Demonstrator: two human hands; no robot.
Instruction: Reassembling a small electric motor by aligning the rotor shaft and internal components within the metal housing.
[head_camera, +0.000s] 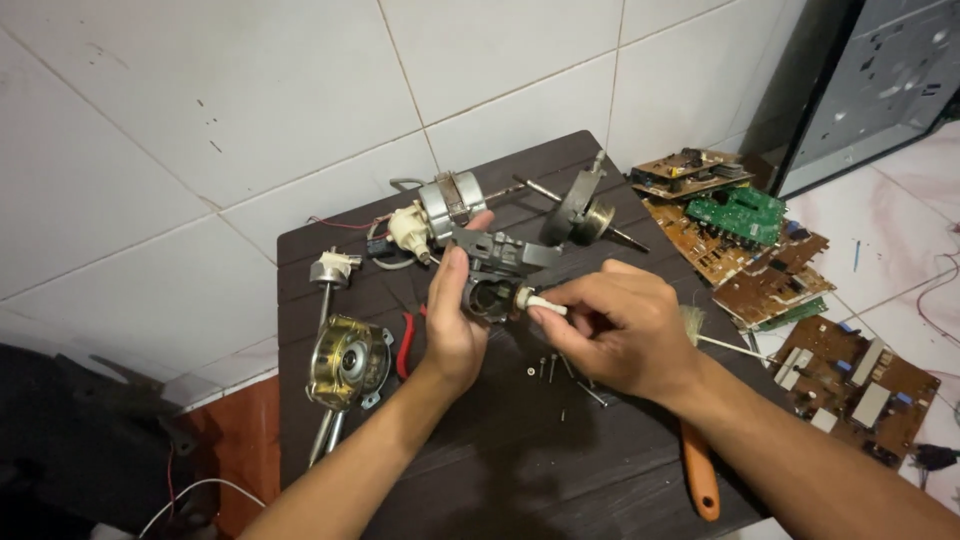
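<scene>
Forearms enter from 6 o'clock, both over the dark tabletop (520, 480). At 9 o'clock of the hands lies a brass-coloured motor (347, 362) on its shaft; red-handled pliers (405, 345) sit just beside it, toward the wrist.

Left hand (453, 320): fingers curled round a grey plastic gearbox housing (497, 270), held lifted off the tabletop, thumb up along its near face. Grip pressed firmly on the housing.

Right hand (615, 325): thumb and forefinger pinching a small white knob (535, 303) that meets the housing at its 4 o'clock side. The housing lies at 10 o'clock of this pinch, touching the knob's tip.

Below the hands, loose screws (552, 368) lie scattered. An orange-handled tool (700, 470) sits at 5 o'clock, partly under the right forearm. At 12 o'clock, a second motor with white fittings (440, 210). At 2 o'clock, on the floor, stacked circuit boards (740, 240).

Risks, as judged: the right forearm could sweep the screws off the edge; the pinch on the knob is shallow, so it may slip or cock sideways if pushed off-axis; housing, held one-handed, could twist.
</scene>
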